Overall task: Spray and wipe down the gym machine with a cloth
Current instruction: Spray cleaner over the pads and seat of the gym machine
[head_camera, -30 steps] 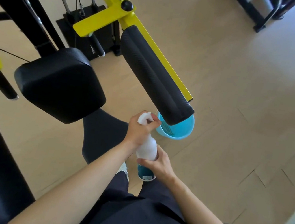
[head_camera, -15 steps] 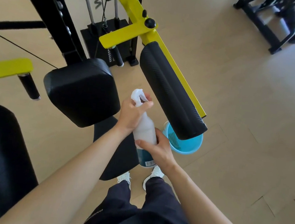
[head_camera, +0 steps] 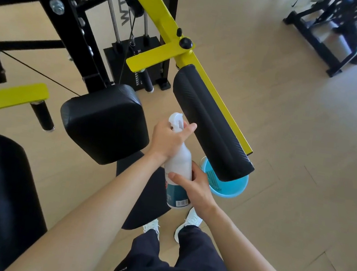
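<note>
Beige gym floor (head_camera: 285, 150) lies below. Your left hand (head_camera: 167, 139) grips the spray bottle (head_camera: 179, 165) neck. Your right hand (head_camera: 195, 187) clasps its body beside a black roller pad (head_camera: 211, 124).

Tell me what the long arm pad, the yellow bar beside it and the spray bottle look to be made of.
Long arm pad: likely foam under black vinyl or leatherette; faint weave texture, soft sheen, a seam along its length.
Yellow bar: probably steel, painted glossy yellow; flat hard edges and a black knob at its joint.
Spray bottle: translucent white plastic, matte, with a teal printed label low down.
</note>
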